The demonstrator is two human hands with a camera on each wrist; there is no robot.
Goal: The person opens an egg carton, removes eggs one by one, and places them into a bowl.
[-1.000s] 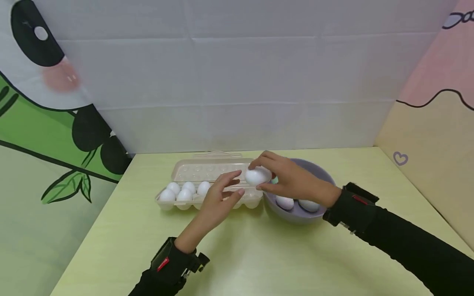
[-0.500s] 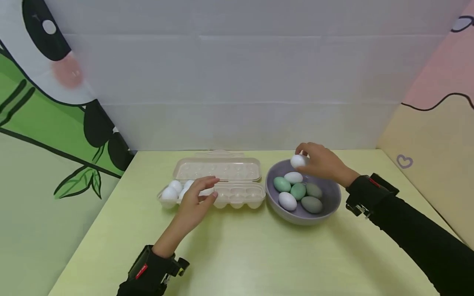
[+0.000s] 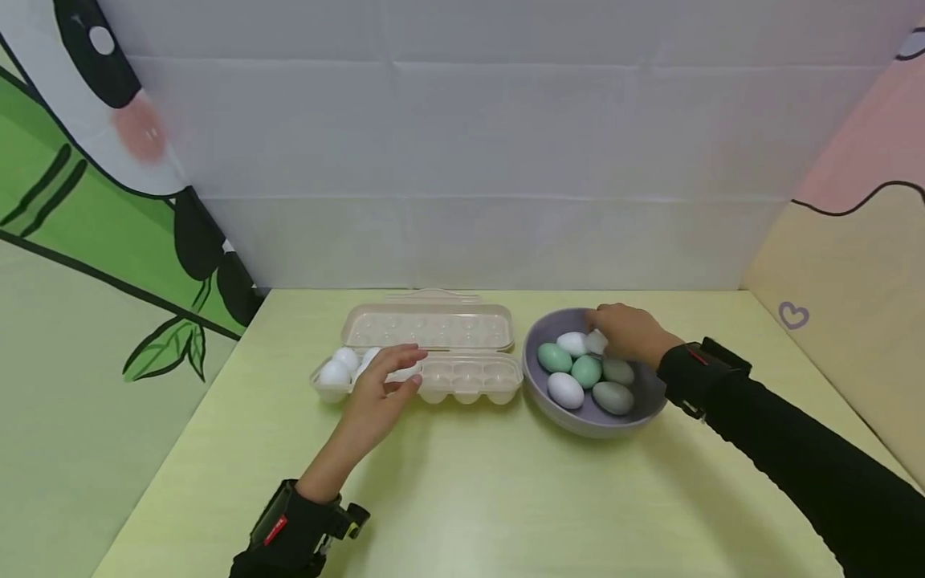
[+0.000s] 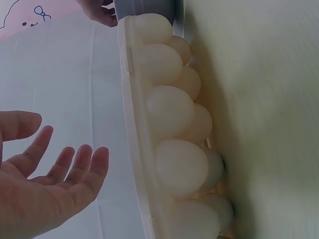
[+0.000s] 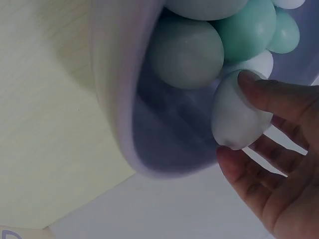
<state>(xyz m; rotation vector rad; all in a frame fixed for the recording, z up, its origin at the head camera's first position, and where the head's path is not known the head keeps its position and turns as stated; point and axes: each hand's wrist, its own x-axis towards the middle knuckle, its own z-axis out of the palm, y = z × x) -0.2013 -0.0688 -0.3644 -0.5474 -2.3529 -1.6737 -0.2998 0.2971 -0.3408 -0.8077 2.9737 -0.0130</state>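
My right hand (image 3: pixel 630 331) reaches over the back of a purple bowl (image 3: pixel 560 416). In the right wrist view its thumb and fingers pinch a white egg (image 5: pixel 238 112) just inside the bowl's rim. Around it in the bowl lie green eggs (image 3: pixel 554 358), grey-green eggs (image 3: pixel 613 398) and other white eggs (image 3: pixel 566 391). To the left stands a clear plastic egg carton (image 3: pixel 470 376) with its lid folded back, white eggs (image 3: pixel 335 373) in its left end. My left hand (image 3: pixel 372 405), holding nothing, hovers before the carton with fingers relaxed and apart, covering part of it in the head view.
The light yellow tabletop (image 3: pixel 462 490) carries the carton and bowl side by side near its back edge. Behind rises a pale sheet (image 3: pixel 462 160), with printed cartoon panels at left and right.
My right hand has carried the white egg from above the carton rightward, then down into the bowl. My left hand has drawn back to the left, uncovering the carton's right-hand cups.
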